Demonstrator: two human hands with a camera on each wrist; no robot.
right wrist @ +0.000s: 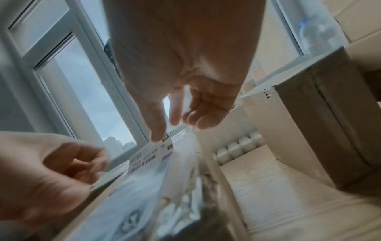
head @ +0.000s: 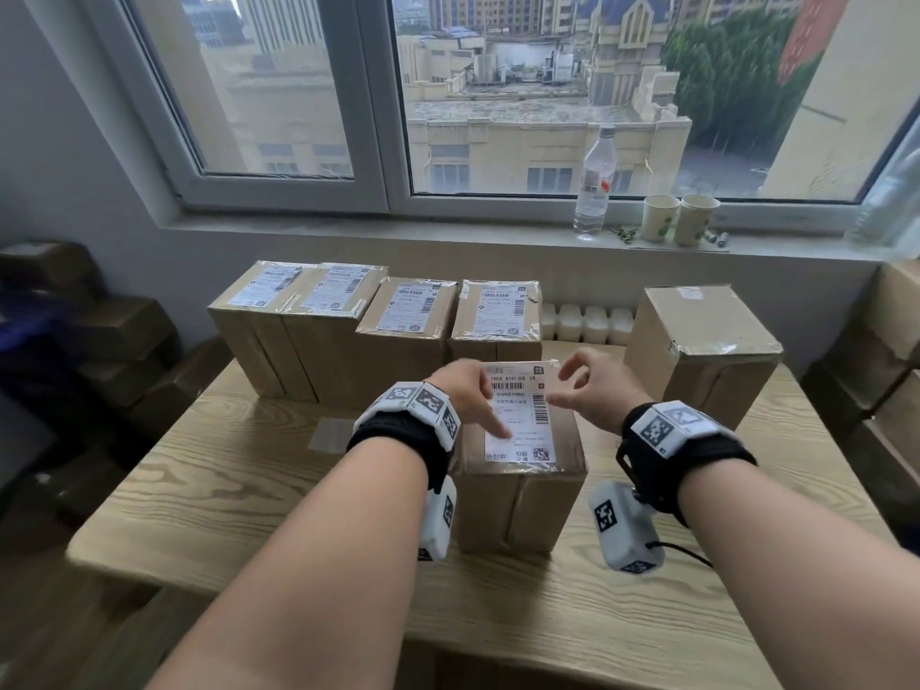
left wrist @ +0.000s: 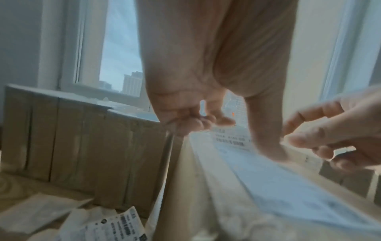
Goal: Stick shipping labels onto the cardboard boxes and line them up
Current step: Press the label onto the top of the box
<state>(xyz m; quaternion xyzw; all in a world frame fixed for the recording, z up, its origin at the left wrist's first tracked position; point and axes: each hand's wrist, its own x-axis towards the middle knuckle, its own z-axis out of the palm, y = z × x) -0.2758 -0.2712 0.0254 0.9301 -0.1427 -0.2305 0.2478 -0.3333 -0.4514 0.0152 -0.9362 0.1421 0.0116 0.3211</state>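
Observation:
A cardboard box (head: 517,495) stands at the middle of the wooden table (head: 239,480), with a white shipping label (head: 520,420) (left wrist: 288,187) (right wrist: 148,159) lying on its top. My left hand (head: 468,390) rests at the box's left top edge; its thumb (left wrist: 268,146) presses on the label while the other fingers are curled. My right hand (head: 597,390) (right wrist: 185,81) hovers over the right top edge, fingers loosely curled and holding nothing, one fingertip (right wrist: 158,137) at the label's far corner. Behind stands a row of several labelled boxes (head: 378,331). An unlabelled box (head: 707,341) (right wrist: 329,122) stands at the right.
Backing paper (head: 331,435) and loose labels (left wrist: 115,225) lie on the table left of the box. A water bottle (head: 595,184) and two paper cups (head: 679,219) stand on the windowsill. Stacked boxes flank the table at the left (head: 114,331) and right (head: 891,341).

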